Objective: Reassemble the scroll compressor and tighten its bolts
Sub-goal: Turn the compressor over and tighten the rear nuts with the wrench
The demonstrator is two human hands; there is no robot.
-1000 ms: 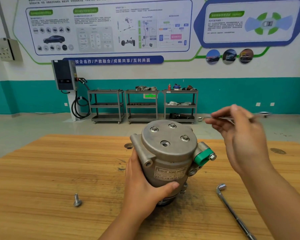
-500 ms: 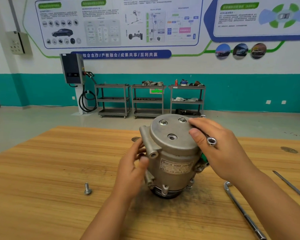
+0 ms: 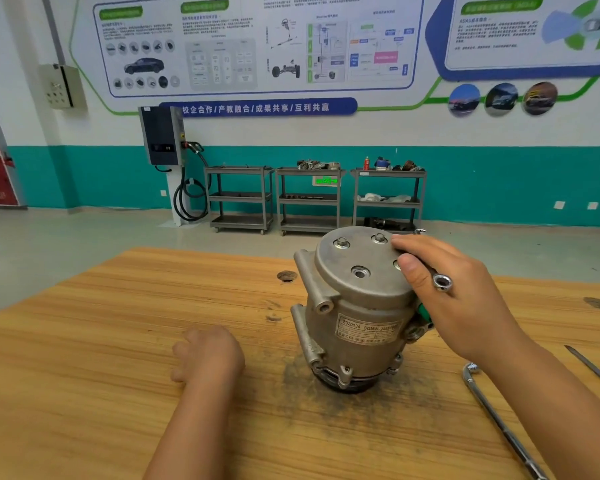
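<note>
While I watch through the head camera, the left hand [image 3: 208, 355] sits low in the left-centre of the frame, on the wooden table [image 3: 84, 341] and apart from the compressor. It is blurred, knuckles up, with its fingers curled down toward the boards; whether they pinch anything I cannot tell.

To its right, near the middle of the frame, the scroll compressor [image 3: 354, 327] stands on end on the table over a dark smudge, leaning a little to the right. Its round end cover [image 3: 357, 258] faces up. Two bolts [image 3: 342, 242] sit in the far side of that cover, and an open hole [image 3: 360, 272] shows near its centre. A printed label is on the body's near side.

At centre right, my right hand [image 3: 465, 299] rests on the cover's right edge, fingers laid over the top and thumb on the rim. It grips a wrench [image 3: 442, 282], whose ring end pokes out beside the thumb. A green cap [image 3: 424, 311] peeks out under the palm.

In the lower right lies an L-shaped socket wrench [image 3: 492, 417] on the table, and at the right edge a thin metal rod [image 3: 593, 367].
</note>
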